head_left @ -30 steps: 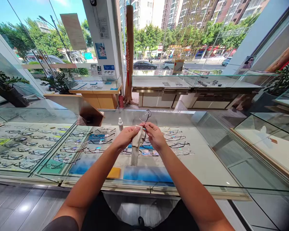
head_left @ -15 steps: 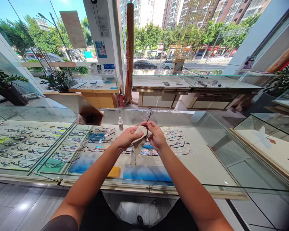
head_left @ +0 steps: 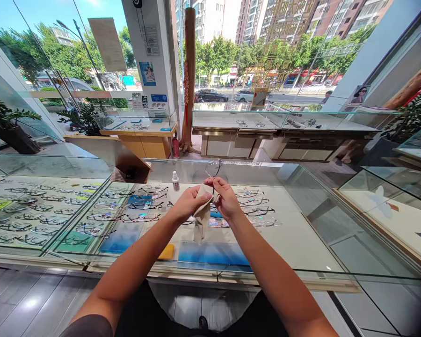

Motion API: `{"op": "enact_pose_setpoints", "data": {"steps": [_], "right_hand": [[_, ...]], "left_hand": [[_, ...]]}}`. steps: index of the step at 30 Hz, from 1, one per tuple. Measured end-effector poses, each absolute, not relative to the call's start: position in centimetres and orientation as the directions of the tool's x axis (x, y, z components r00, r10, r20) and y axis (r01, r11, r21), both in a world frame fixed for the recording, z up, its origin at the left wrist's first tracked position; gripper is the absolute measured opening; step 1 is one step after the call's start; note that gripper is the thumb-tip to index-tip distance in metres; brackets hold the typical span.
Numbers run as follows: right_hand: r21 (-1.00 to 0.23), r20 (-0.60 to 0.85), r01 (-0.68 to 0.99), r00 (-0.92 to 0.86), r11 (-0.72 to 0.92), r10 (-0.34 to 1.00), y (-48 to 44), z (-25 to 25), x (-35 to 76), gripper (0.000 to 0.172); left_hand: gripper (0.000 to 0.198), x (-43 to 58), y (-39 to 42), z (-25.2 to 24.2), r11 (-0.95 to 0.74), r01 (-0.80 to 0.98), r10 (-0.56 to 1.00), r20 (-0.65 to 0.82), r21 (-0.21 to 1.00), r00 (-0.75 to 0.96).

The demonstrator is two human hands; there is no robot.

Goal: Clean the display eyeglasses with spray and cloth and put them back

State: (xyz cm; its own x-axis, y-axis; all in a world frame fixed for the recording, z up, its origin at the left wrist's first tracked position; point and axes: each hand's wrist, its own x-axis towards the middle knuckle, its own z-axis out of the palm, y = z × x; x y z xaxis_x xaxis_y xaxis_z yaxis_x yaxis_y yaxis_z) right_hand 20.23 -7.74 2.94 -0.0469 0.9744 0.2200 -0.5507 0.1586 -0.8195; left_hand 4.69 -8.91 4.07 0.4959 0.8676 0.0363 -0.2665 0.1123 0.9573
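Observation:
Above the glass counter, my left hand (head_left: 188, 204) is closed on a beige cleaning cloth (head_left: 202, 224), whose loose end hangs down. My right hand (head_left: 226, 198) pinches a pair of thin-framed eyeglasses (head_left: 213, 168). One round lens sticks up past the fingertips, and a dark part of the frame runs down between the hands. The cloth meets the glasses between both hands; fingers hide how much of the frame it covers. A small white spray bottle (head_left: 176, 181) stands upright on the counter, left of and beyond my hands.
Rows of eyeglasses (head_left: 142, 218) lie inside the glass display counter (head_left: 284, 252) under my hands. A yellow case (head_left: 166, 252) and blue panels (head_left: 210, 253) sit near its front. A wooden stand (head_left: 129, 171) rises at the left. More showcases (head_left: 236, 119) line the window.
The cloth's hanging end has swung slightly right and my left hand has shifted a little with it. The right hand keeps its hold on the eyeglasses, almost in place.

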Motion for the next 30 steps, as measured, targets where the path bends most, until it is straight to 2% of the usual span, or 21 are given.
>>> {"op": "enact_pose_setpoints", "data": {"steps": [6, 10, 14, 18, 24, 30], "right_hand": [[-0.869, 0.165, -0.483, -0.077, 0.108, 0.983, -8.2, 2.9, 20.1, 0.042], [-0.868, 0.199, -0.475, -0.066, 0.145, 0.978, -8.5, 2.6, 19.6, 0.038], [-0.878, 0.288, -0.406, -0.028, 0.252, 0.957, -8.4, 2.1, 19.4, 0.034], [-0.88, 0.354, -0.337, 0.0, 0.334, 0.935, -8.3, 2.0, 19.5, 0.032], [-0.878, 0.348, -0.35, 0.0, 0.326, 0.938, -8.3, 1.8, 19.5, 0.032], [-0.883, 0.321, -0.356, 0.019, 0.307, 0.947, -8.3, 1.9, 19.3, 0.032]], "left_hand": [[0.07, 5.6, -9.1, 3.7, 0.036, -0.375, 0.897, 0.135, 0.926, 0.42], [0.08, 5.9, -8.9, 3.3, 0.045, -0.401, 0.92, 0.118, 0.915, 0.374], [0.074, 5.8, -8.6, 3.1, 0.056, -0.425, 0.935, 0.101, 0.904, 0.339], [0.07, 5.6, -8.3, 3.1, 0.104, -0.408, 0.922, 0.066, 0.907, 0.382], [0.073, 5.2, -8.1, 2.8, 0.088, -0.322, 0.933, 0.035, 0.943, 0.357], [0.071, 5.3, -8.3, 2.7, 0.014, -0.367, 0.925, 0.128, 0.93, 0.357]]}}
